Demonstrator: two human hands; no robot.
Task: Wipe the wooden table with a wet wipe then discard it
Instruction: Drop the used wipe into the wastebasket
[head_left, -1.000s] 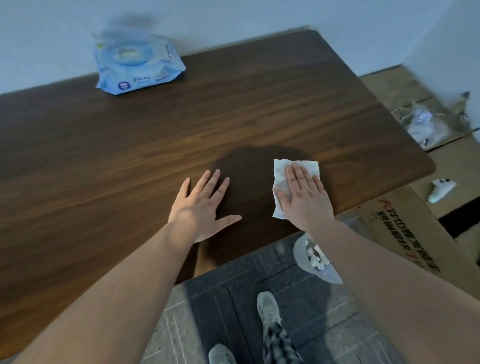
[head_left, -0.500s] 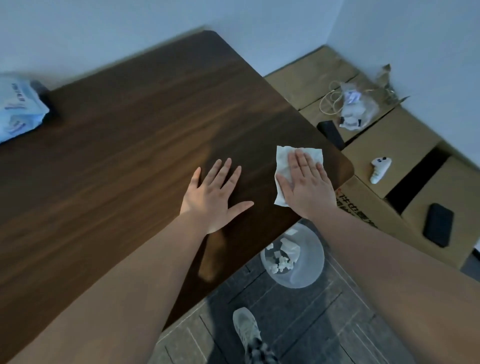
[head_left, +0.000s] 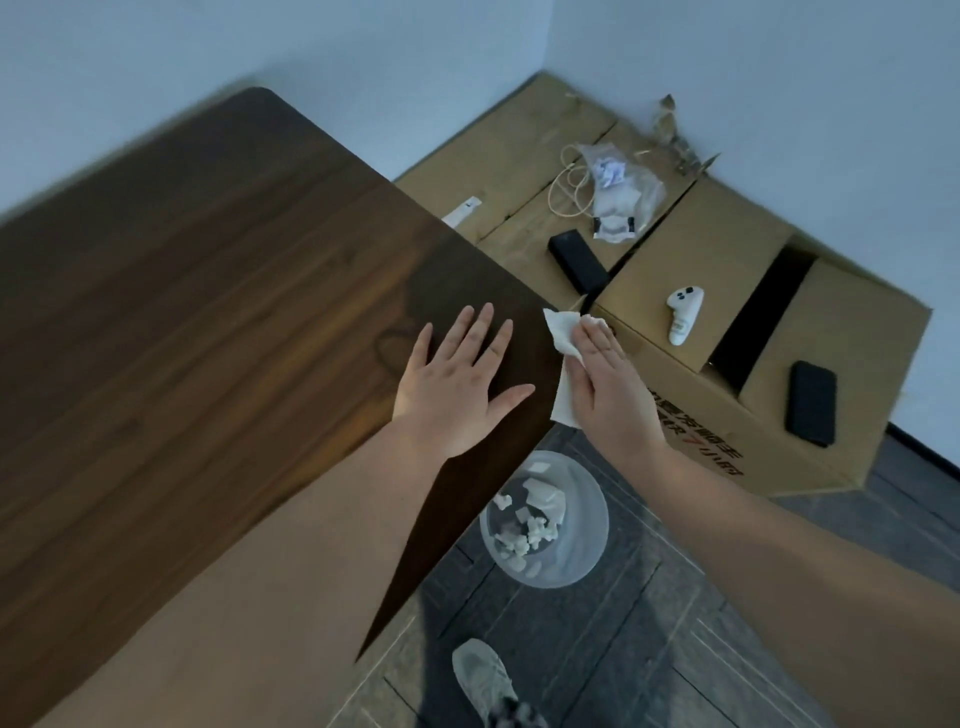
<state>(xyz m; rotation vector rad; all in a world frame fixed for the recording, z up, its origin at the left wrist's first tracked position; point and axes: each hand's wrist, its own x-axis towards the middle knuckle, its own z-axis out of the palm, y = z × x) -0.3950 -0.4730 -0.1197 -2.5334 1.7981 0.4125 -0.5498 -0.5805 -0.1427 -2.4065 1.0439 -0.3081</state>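
Note:
The dark wooden table (head_left: 208, 322) fills the left of the view. My left hand (head_left: 462, 384) lies flat on it near its right corner, fingers spread, holding nothing. My right hand (head_left: 608, 384) presses a white wet wipe (head_left: 563, 364) at the table's right edge; part of the wipe hangs past the edge. Below the corner, on the floor, stands a clear round bin (head_left: 571, 551) with several crumpled white wipes inside.
Cardboard boxes (head_left: 727, 260) sit on the floor to the right, carrying a white controller (head_left: 684, 314), a black phone (head_left: 811, 402), a black block (head_left: 577, 260) and a plastic bag with a cord (head_left: 618, 197). My shoe (head_left: 483, 680) is on the dark tiled floor.
My right hand slid the wipe rightward to the table's right edge, where it now overhangs. My view swung right; the blue wipe pack has left the frame and the bin is fully visible.

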